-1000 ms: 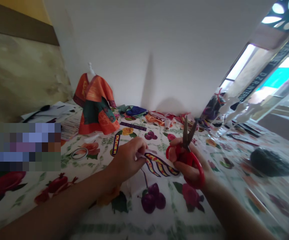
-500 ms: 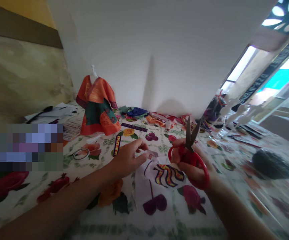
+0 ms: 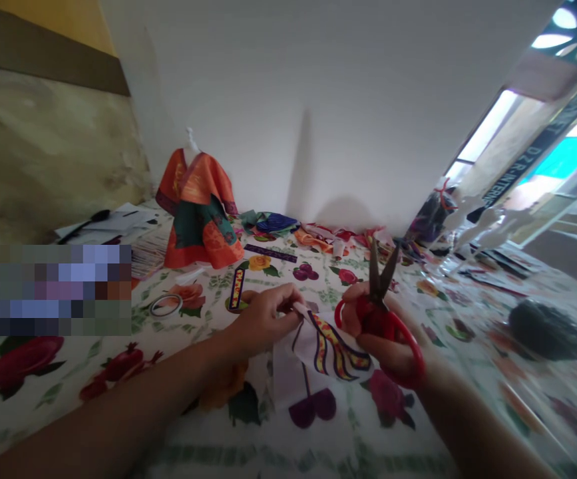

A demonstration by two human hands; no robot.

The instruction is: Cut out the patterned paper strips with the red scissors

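Observation:
My left hand (image 3: 273, 316) pinches the upper left corner of a white piece of material with a yellow, red and dark striped pattern (image 3: 335, 346). In my right hand (image 3: 392, 332) are red-handled scissors (image 3: 382, 306), their blades parted and pointing up, away from the patterned piece. The right edge of that piece lies close to my right fingers; whether they touch it I cannot tell. Beneath it, a white sheet (image 3: 288, 386) rests on the flowered tablecloth. A small patterned strip (image 3: 237, 289) lies beyond my left hand.
A doll form in an orange and green robe (image 3: 198, 213) stands at the back left. Nearer is a white ring (image 3: 166, 305). Fabric scraps (image 3: 325, 238) lie along the wall. At the right are a dark bundle (image 3: 542, 329) and clear plastic (image 3: 512, 386).
My left fingers have closed on the patterned piece's corner and raised it. The stripes now stretch further toward my left hand. The scissors remain in my right hand, blades still apart.

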